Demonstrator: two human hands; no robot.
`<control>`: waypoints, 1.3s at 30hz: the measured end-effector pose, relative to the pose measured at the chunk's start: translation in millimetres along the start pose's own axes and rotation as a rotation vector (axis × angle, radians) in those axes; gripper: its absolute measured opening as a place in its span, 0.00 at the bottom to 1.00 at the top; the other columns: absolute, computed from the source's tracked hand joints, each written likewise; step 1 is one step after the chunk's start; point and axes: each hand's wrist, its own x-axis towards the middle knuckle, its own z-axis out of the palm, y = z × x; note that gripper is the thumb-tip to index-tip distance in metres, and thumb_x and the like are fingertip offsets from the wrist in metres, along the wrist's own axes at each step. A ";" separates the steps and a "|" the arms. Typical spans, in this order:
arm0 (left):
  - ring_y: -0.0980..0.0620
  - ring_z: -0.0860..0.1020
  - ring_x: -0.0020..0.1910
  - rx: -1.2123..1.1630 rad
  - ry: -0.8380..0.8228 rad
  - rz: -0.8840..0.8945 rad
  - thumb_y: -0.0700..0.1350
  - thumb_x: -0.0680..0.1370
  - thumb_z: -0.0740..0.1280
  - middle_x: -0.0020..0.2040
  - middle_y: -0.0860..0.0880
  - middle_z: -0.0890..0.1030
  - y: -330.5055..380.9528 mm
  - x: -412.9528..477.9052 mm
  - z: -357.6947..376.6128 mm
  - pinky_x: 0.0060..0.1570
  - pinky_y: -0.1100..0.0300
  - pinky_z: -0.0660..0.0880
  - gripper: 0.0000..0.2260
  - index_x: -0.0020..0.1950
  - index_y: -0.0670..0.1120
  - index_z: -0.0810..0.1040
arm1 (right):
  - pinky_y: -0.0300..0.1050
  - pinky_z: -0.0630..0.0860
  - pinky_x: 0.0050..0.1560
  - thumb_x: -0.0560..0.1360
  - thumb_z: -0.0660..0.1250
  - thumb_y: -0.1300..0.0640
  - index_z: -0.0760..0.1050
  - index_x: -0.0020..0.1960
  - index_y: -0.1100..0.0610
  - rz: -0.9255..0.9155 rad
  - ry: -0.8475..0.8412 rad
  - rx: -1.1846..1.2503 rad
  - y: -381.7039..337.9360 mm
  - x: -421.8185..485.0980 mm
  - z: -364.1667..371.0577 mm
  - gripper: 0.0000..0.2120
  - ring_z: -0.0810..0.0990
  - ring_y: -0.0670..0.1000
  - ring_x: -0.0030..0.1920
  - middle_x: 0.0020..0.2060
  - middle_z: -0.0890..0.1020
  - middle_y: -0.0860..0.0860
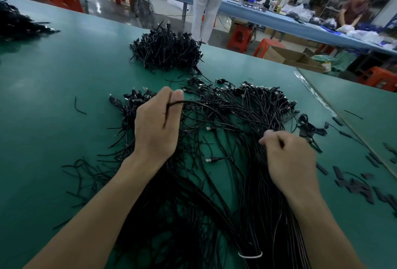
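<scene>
- At the far left we see a far pile (pixel 17 21) of black leads, a matted, bristly heap at the table edge
- The table (pixel 53 71) has a smooth teal-green top with a dull sheen; a short curved black scrap (pixel 79 106) lies on it, well apart from the work
- Our left hand (pixel 156 127) is knuckles up over the left side of the spread, with two fingers closed on a cable (pixel 193 101)
- That cable is thin, round, black and slightly glossy; it comes out between the fingers and arcs rightward, lifted just above the others
- Beyond it sits a pile (pixel 167 54) of short coiled leads, dense and spiky, rounded like a mound
- The cables (pixel 225 122) fan out flat between our hands, black and wiry, their plug ends pointing away from us and their lengths gathering into a thick sheaf towards us
- One plug (pixel 211 160) lies loose in the fan, a black moulded body with a squarish silver metal tip
- A thin white tie (pixel 250 254) loops round the sheaf near the bottom edge
- Our right hand (pixel 290 157) has its fingers curled down into the right side of the fan; the tips are blurred, so we cannot tell whether they pinch a strand
- At the right, flat matt black strips (pixel 361 187) lie scattered, short and rectangular
</scene>
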 end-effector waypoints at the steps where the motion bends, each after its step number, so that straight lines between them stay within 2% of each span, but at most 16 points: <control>1: 0.54 0.63 0.22 0.072 -0.066 0.045 0.53 0.84 0.55 0.27 0.56 0.66 3.5 1.8 -0.4 0.22 0.66 0.61 0.17 0.36 0.51 0.66 | 0.39 0.72 0.32 0.82 0.58 0.48 0.79 0.42 0.52 -0.036 -0.073 -0.109 -1.2 -1.9 1.4 0.15 0.72 0.42 0.27 0.26 0.75 0.44; 3: 0.56 0.65 0.20 0.223 -0.299 0.051 0.55 0.83 0.54 0.26 0.57 0.69 7.3 0.4 1.8 0.19 0.66 0.64 0.17 0.37 0.50 0.69 | 0.44 0.75 0.45 0.82 0.58 0.47 0.78 0.51 0.50 -0.087 -0.172 -0.140 -11.0 -7.4 5.9 0.12 0.76 0.42 0.37 0.36 0.78 0.40; 4: 0.57 0.67 0.20 0.307 -0.420 0.027 0.56 0.83 0.54 0.27 0.56 0.71 8.5 -2.5 2.9 0.20 0.66 0.66 0.17 0.37 0.50 0.69 | 0.38 0.75 0.46 0.82 0.58 0.47 0.78 0.57 0.48 -0.099 -0.223 -0.050 -17.8 -11.7 8.2 0.11 0.77 0.40 0.40 0.39 0.78 0.39; 5: 0.58 0.69 0.22 0.392 -0.509 0.006 0.56 0.83 0.54 0.29 0.55 0.72 9.3 -5.9 4.1 0.23 0.63 0.69 0.16 0.38 0.51 0.68 | 0.30 0.73 0.41 0.82 0.59 0.47 0.76 0.60 0.46 -0.113 -0.280 0.053 -24.6 -16.3 11.1 0.11 0.78 0.37 0.40 0.40 0.78 0.38; 6: 0.54 0.72 0.26 0.464 -0.575 -0.017 0.56 0.82 0.54 0.30 0.54 0.73 9.5 -9.3 5.5 0.27 0.57 0.71 0.16 0.39 0.51 0.67 | 0.30 0.72 0.37 0.82 0.59 0.47 0.74 0.62 0.43 -0.126 -0.349 0.129 -30.1 -20.6 14.5 0.11 0.78 0.37 0.39 0.40 0.80 0.40; 9: 0.46 0.72 0.34 0.485 -0.721 -0.109 0.57 0.79 0.51 0.35 0.51 0.73 7.7 -18.6 9.0 0.34 0.53 0.68 0.13 0.39 0.52 0.64 | 0.38 0.71 0.31 0.81 0.60 0.46 0.76 0.52 0.43 -0.181 -0.410 0.241 -39.6 -30.8 24.3 0.06 0.78 0.45 0.35 0.38 0.81 0.41; 12: 0.47 0.73 0.34 0.168 -0.813 -0.202 0.57 0.74 0.56 0.32 0.53 0.73 6.8 -23.4 5.9 0.36 0.50 0.70 0.12 0.36 0.51 0.67 | 0.31 0.66 0.28 0.82 0.61 0.50 0.78 0.41 0.49 -0.202 -0.277 0.276 -36.3 -30.6 27.8 0.13 0.71 0.41 0.28 0.31 0.77 0.39; 16: 0.54 0.63 0.26 -0.309 -0.764 -0.361 0.61 0.79 0.58 0.27 0.55 0.65 13.6 -20.7 0.5 0.29 0.61 0.62 0.22 0.30 0.51 0.73 | 0.41 0.68 0.28 0.80 0.65 0.49 0.78 0.40 0.51 -0.146 -0.170 0.375 -27.3 -22.3 24.4 0.12 0.68 0.42 0.27 0.27 0.75 0.44; 18: 0.55 0.60 0.25 -0.399 -0.877 -0.464 0.63 0.81 0.55 0.26 0.53 0.62 20.3 -17.4 -1.9 0.28 0.64 0.60 0.27 0.29 0.50 0.75 | 0.46 0.68 0.29 0.78 0.66 0.47 0.78 0.40 0.51 -0.169 -0.155 0.468 -30.9 -20.2 22.5 0.11 0.67 0.41 0.28 0.27 0.74 0.42; 21: 0.54 0.56 0.24 -0.597 -1.143 -0.569 0.63 0.81 0.55 0.25 0.53 0.59 31.2 -16.3 -7.3 0.26 0.62 0.56 0.27 0.31 0.49 0.78 | 0.31 0.67 0.30 0.75 0.65 0.46 0.80 0.40 0.51 -0.247 -0.153 0.626 -40.5 -18.6 19.3 0.11 0.71 0.39 0.28 0.28 0.77 0.40; 22: 0.54 0.56 0.24 -0.703 -1.167 -0.600 0.62 0.82 0.55 0.24 0.53 0.58 34.7 -15.9 -9.0 0.25 0.62 0.55 0.27 0.32 0.49 0.79 | 0.30 0.68 0.32 0.75 0.66 0.47 0.80 0.40 0.51 -0.250 -0.170 0.675 -41.6 -18.1 18.8 0.10 0.71 0.39 0.29 0.28 0.77 0.41; 26: 0.57 0.56 0.22 -1.076 -0.902 -0.740 0.62 0.80 0.57 0.24 0.55 0.58 41.5 -13.2 -7.4 0.22 0.66 0.55 0.24 0.36 0.49 0.82 | 0.48 0.64 0.29 0.80 0.63 0.49 0.81 0.40 0.53 -0.183 -0.346 0.618 -40.8 -22.7 23.4 0.14 0.68 0.49 0.30 0.29 0.74 0.56; 29: 0.59 0.60 0.23 -1.255 -0.583 -0.825 0.56 0.80 0.57 0.26 0.56 0.63 38.9 -10.2 -2.7 0.21 0.67 0.59 0.21 0.47 0.46 0.86 | 0.40 0.61 0.27 0.82 0.62 0.54 0.75 0.35 0.50 -0.190 -0.491 0.440 -39.4 -33.1 27.9 0.17 0.64 0.42 0.26 0.26 0.71 0.45; 31: 0.58 0.67 0.26 -1.275 -0.412 -0.846 0.55 0.80 0.57 0.29 0.54 0.68 35.5 -9.1 -1.2 0.24 0.66 0.67 0.21 0.53 0.45 0.86 | 0.38 0.59 0.24 0.82 0.62 0.54 0.71 0.33 0.51 -0.216 -0.579 0.387 -38.8 -40.6 27.8 0.18 0.62 0.42 0.24 0.24 0.68 0.44; 35: 0.51 0.83 0.44 -0.906 -0.329 -0.657 0.51 0.84 0.54 0.43 0.47 0.84 30.3 -14.5 2.9 0.45 0.63 0.80 0.19 0.59 0.44 0.82 | 0.39 0.60 0.25 0.82 0.63 0.55 0.74 0.37 0.57 -0.304 -0.617 0.337 -43.3 -43.8 21.2 0.15 0.62 0.44 0.24 0.24 0.67 0.45; 39: 0.49 0.84 0.46 -0.334 -0.578 -0.370 0.48 0.85 0.56 0.45 0.47 0.86 37.2 -20.3 5.3 0.46 0.54 0.81 0.17 0.53 0.49 0.84 | 0.43 0.68 0.26 0.80 0.65 0.55 0.74 0.32 0.50 -0.388 -0.513 0.301 -49.3 -34.1 9.0 0.17 0.70 0.46 0.25 0.25 0.73 0.45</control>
